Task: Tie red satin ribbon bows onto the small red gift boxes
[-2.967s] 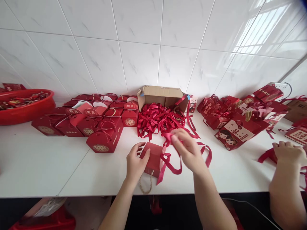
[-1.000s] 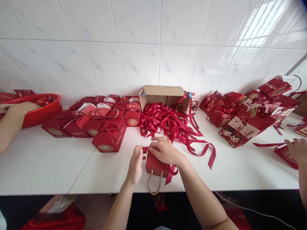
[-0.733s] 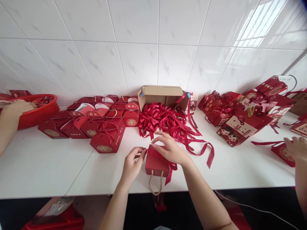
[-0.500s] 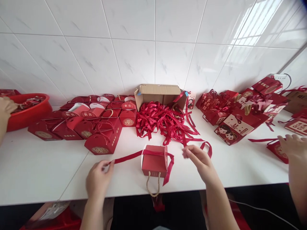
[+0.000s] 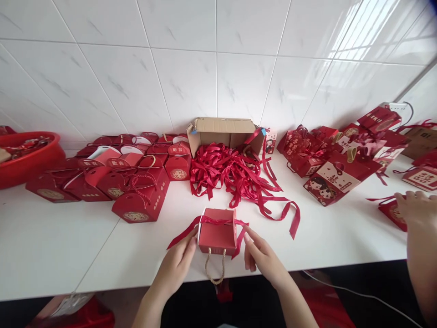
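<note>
A small red gift box (image 5: 217, 236) with a tan rope handle (image 5: 214, 271) stands near the front edge of the white table (image 5: 68, 246). A red ribbon (image 5: 218, 222) crosses its top, with loose ends trailing off both sides. My left hand (image 5: 175, 264) rests against the box's left side, fingers by the left ribbon end. My right hand (image 5: 262, 255) is at the box's right side, fingertips touching the right ribbon end. Whether either hand pinches the ribbon is unclear.
A pile of red ribbons (image 5: 232, 175) spills from a cardboard box (image 5: 221, 130) at the wall. Folded red boxes (image 5: 136, 182) lie at the left, decorated ones (image 5: 334, 164) at the right, a red basin (image 5: 23, 157) far left. Another person's hand (image 5: 414, 209) is at the right edge.
My hands had pulled the ribbon ends wide apart; now both have come back in beside the box and the ends hang slack. The person's hand at the basin has left view.
</note>
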